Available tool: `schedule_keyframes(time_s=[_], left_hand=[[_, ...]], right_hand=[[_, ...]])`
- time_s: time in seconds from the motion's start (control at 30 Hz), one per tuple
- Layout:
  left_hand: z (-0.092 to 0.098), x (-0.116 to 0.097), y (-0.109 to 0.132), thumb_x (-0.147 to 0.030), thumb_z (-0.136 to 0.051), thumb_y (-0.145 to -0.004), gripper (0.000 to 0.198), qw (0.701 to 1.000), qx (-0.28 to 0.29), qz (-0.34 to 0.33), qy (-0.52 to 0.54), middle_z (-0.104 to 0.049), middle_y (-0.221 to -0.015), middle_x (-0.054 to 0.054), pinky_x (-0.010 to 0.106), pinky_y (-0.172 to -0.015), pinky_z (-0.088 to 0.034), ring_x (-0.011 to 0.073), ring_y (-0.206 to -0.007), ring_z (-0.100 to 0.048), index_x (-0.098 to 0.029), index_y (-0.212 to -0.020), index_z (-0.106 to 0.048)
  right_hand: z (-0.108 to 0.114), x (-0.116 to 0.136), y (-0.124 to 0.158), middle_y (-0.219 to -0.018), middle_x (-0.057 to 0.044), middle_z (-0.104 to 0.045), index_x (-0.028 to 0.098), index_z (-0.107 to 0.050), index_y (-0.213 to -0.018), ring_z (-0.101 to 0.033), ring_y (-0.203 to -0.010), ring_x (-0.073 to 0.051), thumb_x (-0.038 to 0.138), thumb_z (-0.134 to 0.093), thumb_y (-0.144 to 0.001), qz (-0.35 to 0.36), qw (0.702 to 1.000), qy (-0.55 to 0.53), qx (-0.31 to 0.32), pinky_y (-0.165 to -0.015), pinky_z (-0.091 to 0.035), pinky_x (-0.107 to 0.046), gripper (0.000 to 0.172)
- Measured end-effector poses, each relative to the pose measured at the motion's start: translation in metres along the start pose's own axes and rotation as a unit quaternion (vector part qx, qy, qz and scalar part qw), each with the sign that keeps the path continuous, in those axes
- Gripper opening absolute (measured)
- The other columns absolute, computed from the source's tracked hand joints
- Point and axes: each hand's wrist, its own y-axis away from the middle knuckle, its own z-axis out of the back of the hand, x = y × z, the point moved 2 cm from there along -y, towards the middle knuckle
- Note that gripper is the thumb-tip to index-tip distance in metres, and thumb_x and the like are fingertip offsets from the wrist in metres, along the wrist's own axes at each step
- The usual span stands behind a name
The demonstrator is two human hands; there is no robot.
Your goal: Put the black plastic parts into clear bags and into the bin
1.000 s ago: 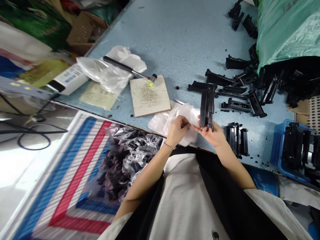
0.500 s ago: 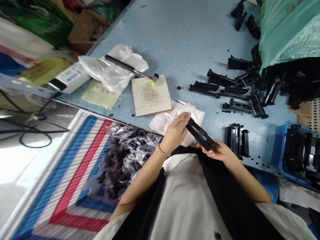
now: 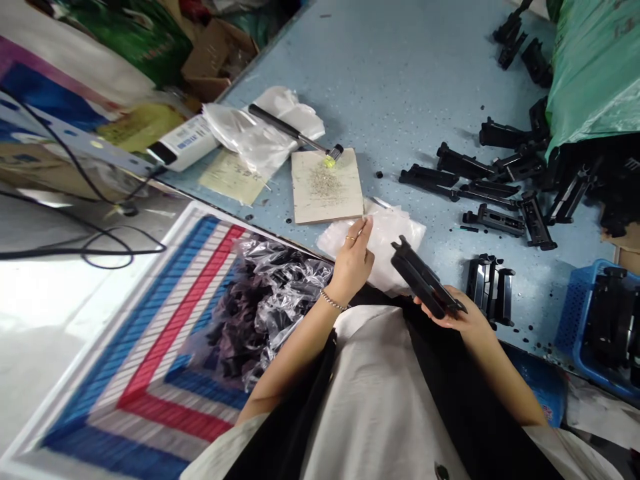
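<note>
My right hand (image 3: 449, 315) cradles a black moulded plastic part (image 3: 425, 279), which lies tilted across the palm and fingers. My left hand (image 3: 353, 259) is raised apart from that part, over a white plastic sheet (image 3: 395, 243), its fingertips close together. Anything tiny between them is too small to tell. Beyond the sheet lies a pale wooden board (image 3: 345, 200) scattered with tiny metal pins, and a small black-handled hammer (image 3: 285, 125) rests its yellow-tipped head on the board's top edge.
Several black plastic parts (image 3: 495, 220) lie on the speckled blue table (image 3: 400, 73), beside a green plastic bag (image 3: 595, 73). A blue basket (image 3: 583, 333) holds more parts at right. A clear bag of black parts (image 3: 275, 300) sits below the table edge, left of me.
The black part has tipped from upright to lying tilted in my right hand. My left hand has drawn away from it, and the view has swung slightly.
</note>
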Motion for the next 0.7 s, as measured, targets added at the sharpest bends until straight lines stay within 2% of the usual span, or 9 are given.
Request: schedule_keyframes(time_s=[0.07,0.13,0.27,0.37,0.43,0.5,0.6,0.67,0.7], left_hand=[[-0.001,-0.003,-0.001,0.002,-0.044,-0.083,0.077,1.000,0.001,-0.005,0.002,-0.048,-0.153,0.019,0.045,-0.113,-0.050,0.0291,-0.145,-0.046,-0.019,-0.156,-0.036],[-0.001,-0.015,-0.002,0.003,-0.044,-0.083,0.080,0.999,0.016,-0.029,0.013,-0.046,-0.155,0.018,0.043,-0.112,-0.051,0.0288,-0.146,-0.045,-0.020,-0.158,-0.031],[-0.002,-0.053,0.008,0.003,-0.041,-0.086,0.084,0.991,0.074,-0.110,0.033,-0.042,-0.159,0.017,0.041,-0.114,-0.050,0.0277,-0.147,-0.044,-0.021,-0.163,-0.018],[-0.006,-0.081,0.026,0.002,-0.037,-0.090,0.083,0.966,0.134,-0.207,0.070,-0.042,-0.160,0.018,0.041,-0.114,-0.050,0.0262,-0.146,-0.046,-0.020,-0.164,-0.007],[-0.010,-0.090,0.036,0.000,-0.038,-0.091,0.082,0.952,0.168,-0.233,0.108,-0.043,-0.158,0.019,0.040,-0.113,-0.051,0.0251,-0.144,-0.048,-0.019,-0.164,-0.006],[-0.013,-0.090,0.041,-0.005,-0.044,-0.094,0.077,0.953,0.171,-0.208,0.137,-0.047,-0.155,0.018,0.039,-0.111,-0.053,0.0249,-0.141,-0.052,-0.019,-0.163,-0.014],[-0.008,-0.081,0.038,-0.013,-0.052,-0.097,0.056,0.965,0.118,-0.155,0.176,-0.061,-0.138,0.015,0.037,-0.107,-0.056,0.0218,-0.128,-0.063,-0.021,-0.151,-0.043],[0.012,-0.075,0.034,-0.016,-0.055,-0.098,0.037,0.970,0.079,-0.115,0.199,-0.069,-0.124,0.011,0.035,-0.104,-0.057,0.0185,-0.116,-0.068,-0.022,-0.135,-0.061],[0.028,-0.072,0.033,-0.019,-0.058,-0.098,0.030,0.973,0.065,-0.084,0.206,-0.071,-0.119,0.009,0.034,-0.102,-0.058,0.0182,-0.111,-0.070,-0.023,-0.127,-0.067]], right_hand=[[0.002,-0.005,0.011,-0.065,-0.007,-0.068,0.013,-0.073,-0.088,-0.045,-0.039,-0.010,0.046,-0.073,-0.080,0.002,1.000,-0.003,-0.012,-0.030,-0.029,-0.022,0.035],[0.001,-0.009,0.016,-0.069,-0.007,-0.068,0.014,-0.072,-0.089,-0.045,-0.041,-0.010,0.044,-0.073,-0.080,0.000,1.000,-0.008,-0.014,-0.029,-0.029,-0.021,0.031],[-0.007,-0.008,-0.001,-0.070,-0.005,-0.063,0.013,-0.069,-0.091,-0.034,-0.043,-0.006,0.037,-0.066,-0.082,-0.007,0.999,-0.050,0.001,-0.031,-0.026,-0.017,0.026],[-0.007,-0.002,-0.023,-0.065,0.000,-0.056,0.018,-0.065,-0.082,-0.033,-0.046,-0.008,0.039,-0.067,-0.079,0.052,0.995,-0.044,-0.074,-0.036,-0.029,-0.018,0.021],[-0.008,0.002,-0.034,-0.061,0.003,-0.051,0.021,-0.059,-0.074,-0.040,-0.050,-0.010,0.041,-0.071,-0.077,0.109,0.984,-0.010,-0.137,-0.042,-0.037,-0.020,0.023],[-0.012,0.006,-0.039,-0.062,0.003,-0.052,0.021,-0.058,-0.072,-0.048,-0.057,-0.013,0.045,-0.072,-0.078,0.152,0.969,0.079,-0.180,-0.052,-0.044,-0.025,0.029],[-0.018,0.012,-0.043,-0.073,0.000,-0.061,0.019,-0.063,-0.076,-0.058,-0.071,-0.017,0.050,-0.068,-0.085,0.189,0.923,0.277,-0.189,-0.069,-0.050,-0.030,0.032],[-0.017,0.015,-0.046,-0.087,-0.003,-0.066,0.019,-0.068,-0.087,-0.062,-0.084,-0.019,0.052,-0.064,-0.089,0.222,0.896,0.336,-0.187,-0.081,-0.051,-0.033,0.033],[-0.014,0.015,-0.049,-0.097,-0.005,-0.067,0.020,-0.069,-0.095,-0.063,-0.090,-0.019,0.053,-0.061,-0.091,0.241,0.890,0.334,-0.195,-0.085,-0.052,-0.034,0.034]])
